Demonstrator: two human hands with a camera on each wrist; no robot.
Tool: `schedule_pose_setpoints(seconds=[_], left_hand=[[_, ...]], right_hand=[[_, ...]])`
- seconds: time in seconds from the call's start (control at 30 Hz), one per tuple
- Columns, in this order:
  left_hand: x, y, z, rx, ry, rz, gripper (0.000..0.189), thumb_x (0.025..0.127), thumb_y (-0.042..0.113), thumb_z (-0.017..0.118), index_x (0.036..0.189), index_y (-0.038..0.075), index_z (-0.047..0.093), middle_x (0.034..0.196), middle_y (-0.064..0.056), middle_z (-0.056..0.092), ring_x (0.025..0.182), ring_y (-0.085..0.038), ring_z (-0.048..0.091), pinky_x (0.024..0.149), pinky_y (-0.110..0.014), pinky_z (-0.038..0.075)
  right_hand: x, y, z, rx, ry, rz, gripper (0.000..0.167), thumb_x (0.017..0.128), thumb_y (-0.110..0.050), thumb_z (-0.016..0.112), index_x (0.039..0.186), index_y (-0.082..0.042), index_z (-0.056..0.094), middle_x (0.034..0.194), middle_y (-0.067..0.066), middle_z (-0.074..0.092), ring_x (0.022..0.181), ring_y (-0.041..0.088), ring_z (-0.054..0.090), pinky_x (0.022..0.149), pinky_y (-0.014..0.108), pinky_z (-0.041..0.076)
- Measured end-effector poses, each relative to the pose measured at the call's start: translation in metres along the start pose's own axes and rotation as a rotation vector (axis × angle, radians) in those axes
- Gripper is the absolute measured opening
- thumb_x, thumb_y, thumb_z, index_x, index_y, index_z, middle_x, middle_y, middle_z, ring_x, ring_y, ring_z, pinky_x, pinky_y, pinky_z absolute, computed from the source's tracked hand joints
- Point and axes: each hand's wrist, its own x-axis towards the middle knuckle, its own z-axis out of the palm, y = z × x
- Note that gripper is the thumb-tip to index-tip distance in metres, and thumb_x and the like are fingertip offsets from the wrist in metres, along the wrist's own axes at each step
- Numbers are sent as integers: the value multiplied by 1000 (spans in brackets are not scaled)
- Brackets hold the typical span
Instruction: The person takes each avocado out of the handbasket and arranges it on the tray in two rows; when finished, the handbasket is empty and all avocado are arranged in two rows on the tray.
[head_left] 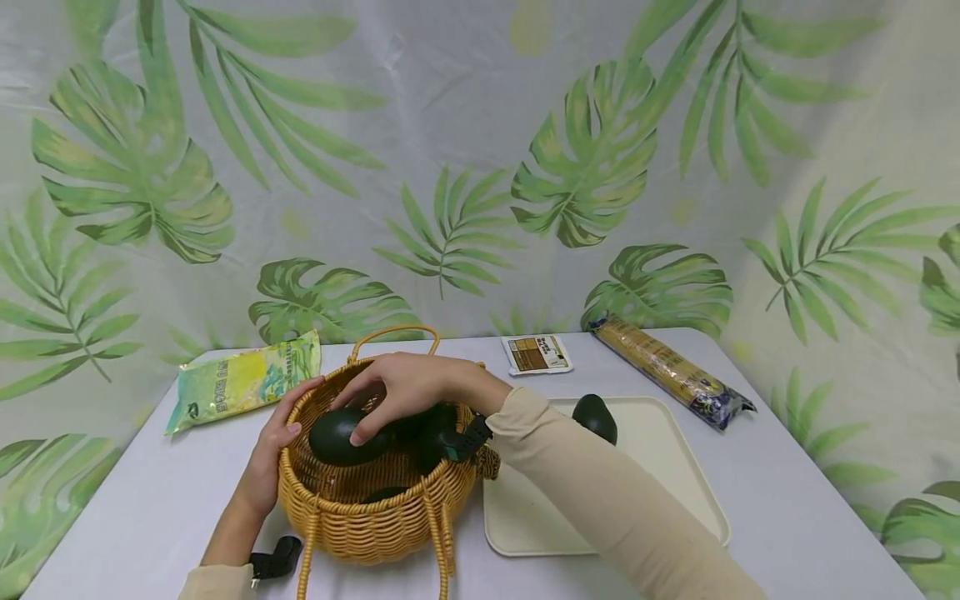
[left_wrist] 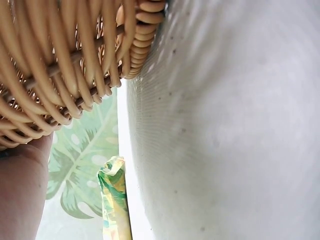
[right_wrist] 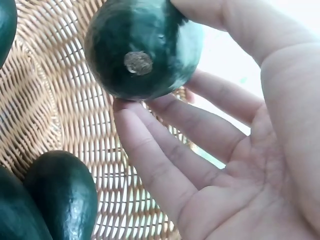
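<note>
A wicker basket [head_left: 367, 533] with thin arched handles stands front left of centre on the table. My left hand [head_left: 266, 458] holds its left side, fingers and thumb at the rim. Inside the basket's mouth, my right hand [head_left: 408, 383] pinches a dark green avocado [head_left: 337, 443] between thumb and fingertips. The right wrist view shows this avocado's pale stem scar [right_wrist: 138, 63] facing the palm. Several other avocados [right_wrist: 62, 195] lie below in the basket, partly hidden in the head view. One more avocado [head_left: 595, 418] sits on a cream tray [head_left: 675, 492], behind my right forearm.
A green and yellow bag [head_left: 243, 383] lies at the back left. A small brown and white packet [head_left: 537, 354] is at the back middle. At the back right lies a long golden package [head_left: 667, 367]. A leaf-patterned curtain [head_left: 450, 125] hangs behind the table.
</note>
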Motion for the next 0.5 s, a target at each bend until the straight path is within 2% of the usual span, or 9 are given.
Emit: schedule_pose_setpoints(seconds=[0.2,0.5], left_hand=[[0,0,-1,-7,1,2,58,104,22,24,160,8,29,151,1,42,134,-9,46,99,-19,46],[1,0,-1,-6,-2,-7,58,104,22,24,161,9,29,151,2,41,133,-8,48,99,-20,47]], right_hand=[[-12,-2,0,23,55,-20,54,88,-39,80,139,-25,67,129,-13,67,114,-1,63,96,19,49],[-31,1,3,122,121,-51,54,89,-35,80,140,-23,65,135,-6,67,112,1,66,96,21,51]])
